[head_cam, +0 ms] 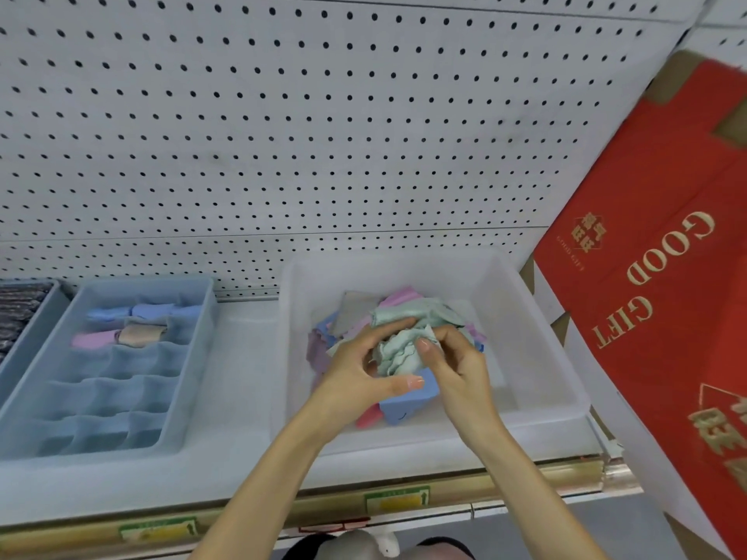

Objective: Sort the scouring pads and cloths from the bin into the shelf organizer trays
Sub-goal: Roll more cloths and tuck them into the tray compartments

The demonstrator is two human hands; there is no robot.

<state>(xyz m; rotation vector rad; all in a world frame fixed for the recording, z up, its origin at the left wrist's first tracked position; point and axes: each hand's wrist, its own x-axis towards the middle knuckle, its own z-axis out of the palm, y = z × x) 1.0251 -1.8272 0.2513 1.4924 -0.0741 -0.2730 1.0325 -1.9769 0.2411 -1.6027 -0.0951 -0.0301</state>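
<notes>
A pale green cloth (398,349) is bunched up over the middle of the white bin (537,357); both hands are pinching it. The left hand (364,373) has its fingers curled round the left side of the cloth, thumb sticking out below; the right hand (452,361) squeezes the right side with its thumb on top. Under the hands lie more cloths (364,309), pink, blue, grey and purple, in a heap near the back and left of the bin; I think a good many are left to sort.

The blue organizer tray (194,357) sits on the shelf (234,458) to the left of the bin, near but not touching. Only its back pockets hold things: blue rolls (133,311) in the back row, a pink roll (95,339) and a tan roll (141,332) in the next; the pockets nearer the front edge look empty, so the job seems just begun. Another tray with dark things (20,313) peeks in at the far left edge.

There is bare shelf between the bin and the tray, and open air above both, so the way over looks easy. The bin walls stand tall, so the cloth must lift up first. A red box (655,220) leans close on the right side of the bin; the holey wall (283,135) stands right behind.
</notes>
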